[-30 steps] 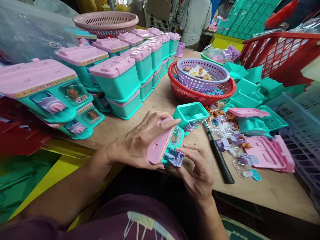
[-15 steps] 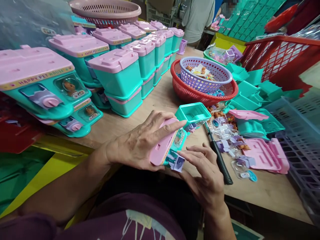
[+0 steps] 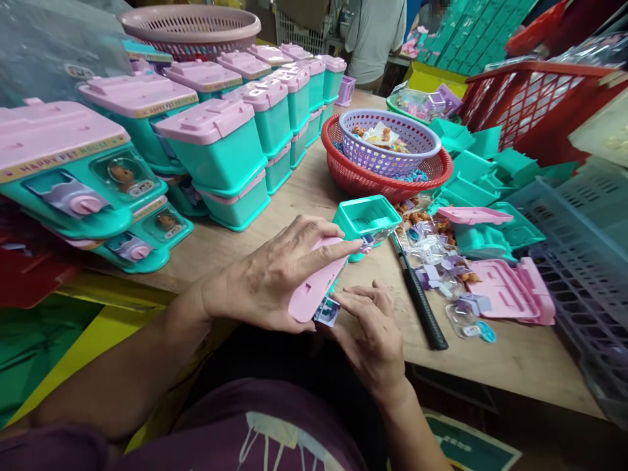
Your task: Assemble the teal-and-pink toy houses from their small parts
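The left hand grips the pink-roofed toy house, tipped on its side, long axis pointing toward the red basket; the right hand, fingers loosely open, touches its underside.

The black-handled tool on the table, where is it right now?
In the head view the black-handled tool lies on the wooden table, just right of the right hand, between that hand and the loose pink lid.

Teal plastic toy houses carry pink lids; a lilac mesh basket sits inside a red mesh basket; a black-handled hammer lies on the tan wooden table.
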Motion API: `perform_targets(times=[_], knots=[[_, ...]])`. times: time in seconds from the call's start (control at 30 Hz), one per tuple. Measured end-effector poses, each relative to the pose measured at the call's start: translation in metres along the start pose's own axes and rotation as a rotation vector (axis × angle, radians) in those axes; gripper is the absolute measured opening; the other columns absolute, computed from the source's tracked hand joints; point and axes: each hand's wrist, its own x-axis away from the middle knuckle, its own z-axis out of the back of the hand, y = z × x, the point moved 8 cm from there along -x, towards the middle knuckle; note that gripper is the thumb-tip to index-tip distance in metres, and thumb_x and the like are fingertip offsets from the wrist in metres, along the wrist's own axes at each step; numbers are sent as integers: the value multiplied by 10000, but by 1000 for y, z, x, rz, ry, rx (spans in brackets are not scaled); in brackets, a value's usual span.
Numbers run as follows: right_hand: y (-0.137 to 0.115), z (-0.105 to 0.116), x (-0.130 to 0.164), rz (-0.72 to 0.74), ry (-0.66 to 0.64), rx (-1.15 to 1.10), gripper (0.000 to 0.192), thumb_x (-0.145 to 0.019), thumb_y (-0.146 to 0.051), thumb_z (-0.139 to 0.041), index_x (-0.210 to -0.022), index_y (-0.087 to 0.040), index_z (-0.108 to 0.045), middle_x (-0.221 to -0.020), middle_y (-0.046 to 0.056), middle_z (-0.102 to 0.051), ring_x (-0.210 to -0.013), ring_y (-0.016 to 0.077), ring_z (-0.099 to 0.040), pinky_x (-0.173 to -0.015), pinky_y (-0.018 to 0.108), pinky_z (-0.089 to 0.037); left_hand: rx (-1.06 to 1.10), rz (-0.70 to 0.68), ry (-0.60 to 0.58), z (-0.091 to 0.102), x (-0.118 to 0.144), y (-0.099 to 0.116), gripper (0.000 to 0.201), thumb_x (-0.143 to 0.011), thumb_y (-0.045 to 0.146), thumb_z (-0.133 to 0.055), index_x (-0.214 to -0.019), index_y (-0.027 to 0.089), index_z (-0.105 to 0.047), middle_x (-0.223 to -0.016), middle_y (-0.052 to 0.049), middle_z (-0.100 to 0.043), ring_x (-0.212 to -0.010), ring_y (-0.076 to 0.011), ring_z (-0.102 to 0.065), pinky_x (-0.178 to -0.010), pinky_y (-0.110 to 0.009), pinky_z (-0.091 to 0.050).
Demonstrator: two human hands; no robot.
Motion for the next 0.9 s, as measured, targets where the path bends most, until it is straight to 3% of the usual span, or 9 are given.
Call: perform_targets(times=[0.17,0.33,0.57,0.77,0.9], knots=[[6,-8,4,-57,121,-97,436,-838,-184,-684,-1245,-285,-561,-1036,43,-727,-1021,258,-625,-1031,544,-367,50,46,25,6,5,-15,1041,-641,485,-811,-1501,231,-282,-1380,-154,-443,-1312,-357,-379,-1098,-550,-349],[7,-10,0,-111,124,-217,421,-848,-202,-676,-1246,-290,-568,-1063,52,-719,-1054,270,-613,-999,547,-419,47,65,51,9,13,-21,1019,-649,473,-802,-1497,225,-294,-1398,-154,-423,-1330,-351,-363,-1125,-545,-326],[-8,-1,-14,-8,-32,-25,445,-851,-154,-668,-1260,-295,-561,-1040,24,-744,-987,249,-648,-1068,556,-306,95,62,63,10,15,-24,1027,-638,467,-816,-1495,245,-296,-1396,-150,-433,-1327,-355,-366,-1118,-552,-336],[-12,0,-13,-37,7,-28,455,-832,-178,-704,-1251,-277,-556,-1003,25,-745,-983,246,-649,-1060,535,-337,105,76,54,9,15,-25,1022,-641,437,-817,-1498,264,-288,-1412,-134,-426,-1334,-350,-351,-1120,-555,-337],[-18,1,-13,-44,10,106,455,-851,-128,-661,-1271,-270,-562,-1040,33,-743,-1008,255,-629,-1054,546,-329,102,79,62,8,13,-26,1021,-635,427,-824,-1494,246,-301,-1414,-144,-423,-1336,-351,-350,-1117,-555,-340]])
